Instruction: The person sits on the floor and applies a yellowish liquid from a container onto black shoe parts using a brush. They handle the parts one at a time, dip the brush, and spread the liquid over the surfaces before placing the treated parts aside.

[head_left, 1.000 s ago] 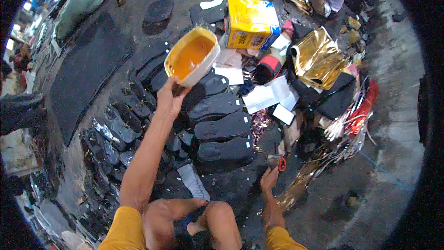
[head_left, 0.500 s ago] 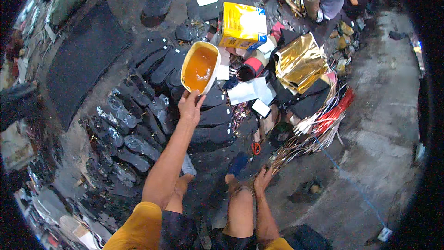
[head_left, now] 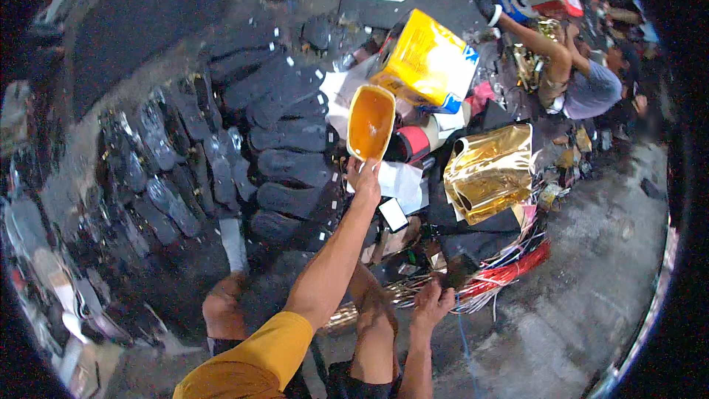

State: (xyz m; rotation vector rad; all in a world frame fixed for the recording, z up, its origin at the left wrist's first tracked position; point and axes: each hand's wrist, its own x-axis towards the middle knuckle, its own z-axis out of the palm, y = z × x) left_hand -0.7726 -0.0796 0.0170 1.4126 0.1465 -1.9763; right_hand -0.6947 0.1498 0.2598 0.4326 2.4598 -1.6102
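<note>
A pale-rimmed tub (head_left: 371, 122) of amber, glue-like liquid is tilted toward me. My left hand (head_left: 365, 177) is closed on its near edge, close to the yellow box. Lower right, my right hand (head_left: 432, 304) is raised over a bundle of thin strips (head_left: 509, 270), red, white and brownish. Its fingers are curled. A dark, blurred piece (head_left: 460, 270) shows just beyond the fingertips; whether they grip it is unclear. Left of the tub lie rows of black sole-shaped pieces (head_left: 288, 168) with small white tags.
A yellow box (head_left: 425, 59) stands behind the tub. Gold foil sheeting (head_left: 491, 170) lies to the right, with a white rectangular card (head_left: 393, 215) before it. Another person (head_left: 583, 77) sits at the far right. Plastic-wrapped dark pieces (head_left: 171, 203) spread on the left.
The whole view has shifted. My left hand still holds the tub, now slightly nearer the yellow box. My right hand has moved from the strip bundle's near end to above it, with fingers more curled.
</note>
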